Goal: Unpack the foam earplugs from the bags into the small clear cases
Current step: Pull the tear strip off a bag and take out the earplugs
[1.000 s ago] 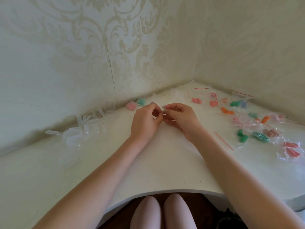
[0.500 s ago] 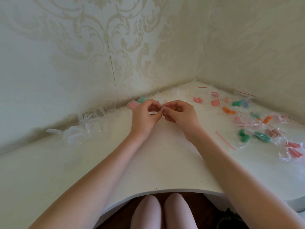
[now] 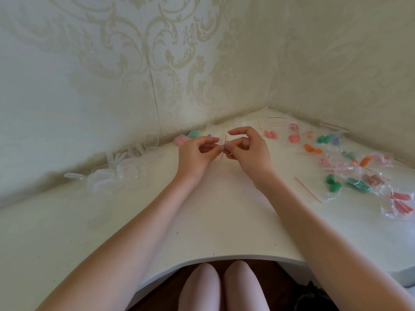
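My left hand (image 3: 197,151) and my right hand (image 3: 247,151) meet above the white corner desk (image 3: 213,221) and pinch a small clear bag (image 3: 224,146) with a red zip strip between their fingertips. What the bag holds is hidden by the fingers. Several empty clear cases (image 3: 116,169) lie in a heap along the left wall. Two filled cases, one pink (image 3: 180,140) and one green (image 3: 194,134), sit against the wall behind my left hand. Bags of coloured earplugs (image 3: 359,173) are strewn at the right.
Walls close the desk on the left, the back and the right. More bags and loose pink earplugs (image 3: 270,134) lie near the far corner. A loose red strip (image 3: 307,190) lies right of my right forearm. My knees show under the curved front edge.
Both hands have stayed together over the same spot while the fingers worked the bag's top. The right index finger has lifted and the red strip now shows upright between the hands.
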Tool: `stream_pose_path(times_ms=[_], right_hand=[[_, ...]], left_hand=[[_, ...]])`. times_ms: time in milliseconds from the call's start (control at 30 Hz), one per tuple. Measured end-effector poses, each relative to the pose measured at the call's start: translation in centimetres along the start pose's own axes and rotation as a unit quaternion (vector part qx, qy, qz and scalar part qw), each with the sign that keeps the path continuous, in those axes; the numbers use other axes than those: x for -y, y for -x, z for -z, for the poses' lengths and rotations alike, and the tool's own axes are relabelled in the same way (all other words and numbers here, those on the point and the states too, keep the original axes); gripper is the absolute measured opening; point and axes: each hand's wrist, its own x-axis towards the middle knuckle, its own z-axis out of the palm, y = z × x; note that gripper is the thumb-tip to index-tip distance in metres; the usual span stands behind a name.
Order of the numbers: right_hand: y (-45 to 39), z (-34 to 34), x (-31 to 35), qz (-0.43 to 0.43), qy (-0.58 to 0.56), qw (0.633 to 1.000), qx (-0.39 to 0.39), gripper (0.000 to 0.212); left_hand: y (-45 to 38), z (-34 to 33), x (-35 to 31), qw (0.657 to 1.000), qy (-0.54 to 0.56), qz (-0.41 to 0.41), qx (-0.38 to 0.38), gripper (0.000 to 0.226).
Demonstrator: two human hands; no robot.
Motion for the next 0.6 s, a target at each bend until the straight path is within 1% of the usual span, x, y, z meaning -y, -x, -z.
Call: stream_pose_path(times_ms=[67, 233, 367, 467, 600], right_hand=[[0.1, -0.1, 0.1, 0.017, 0.004, 1.0, -0.01, 0.019], [0.4, -0.5, -0.3, 0.092, 0.113, 0.989, -0.015, 0.024], [0.5, -0.8, -0.5, 0.131, 0.178, 0.975, 0.003, 0.027], [0.6, -1.1, -0.6, 0.13, 0.201, 0.971, 0.0, 0.026], [0.7, -1.6, -0.4, 0.137, 0.224, 0.965, -0.009, 0.025]], left_hand=[[0.0, 0.0, -0.1, 1.0, -0.004, -0.013, -0.016, 0.003], [0.6, -0.6, -0.4, 0.996, -0.062, -0.055, -0.013, 0.013], [1.0, -0.8, -0.7, 0.975, -0.205, -0.08, 0.037, 0.029], [1.2, -0.8, -0.8, 0.96, -0.26, -0.091, 0.04, 0.025], [1.3, -0.9, -1.1, 0.957, -0.274, -0.09, 0.01, 0.019]])
